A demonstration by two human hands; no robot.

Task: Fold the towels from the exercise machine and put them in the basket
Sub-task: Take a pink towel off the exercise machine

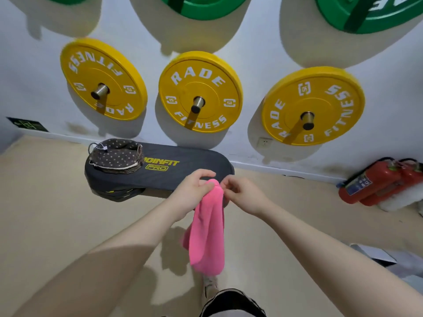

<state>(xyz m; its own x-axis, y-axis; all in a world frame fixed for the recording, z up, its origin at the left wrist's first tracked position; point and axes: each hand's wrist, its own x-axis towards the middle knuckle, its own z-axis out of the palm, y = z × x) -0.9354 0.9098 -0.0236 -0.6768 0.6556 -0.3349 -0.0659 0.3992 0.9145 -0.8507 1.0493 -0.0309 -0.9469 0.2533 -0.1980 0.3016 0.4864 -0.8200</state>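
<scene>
A pink towel (207,232) hangs down in front of me, bunched at its top. My left hand (194,191) grips that top end, fingers curled round the cloth. Just to its right, my right hand (242,195) pinches the towel's upper edge with its fingertips. Beyond both hands, a dark bench pad (190,170) with yellow lettering lies along the wall. A small wicker basket (115,156) with a dotted brown lining stands on the pad's left end, and nothing shows inside it.
Three yellow weight plates (200,92) hang on pegs on the white wall, with green plates (201,5) above. Two red fire extinguishers (380,181) lie on the floor at right. A white sheet (375,252) lies at lower right. My shoe (231,300) shows below.
</scene>
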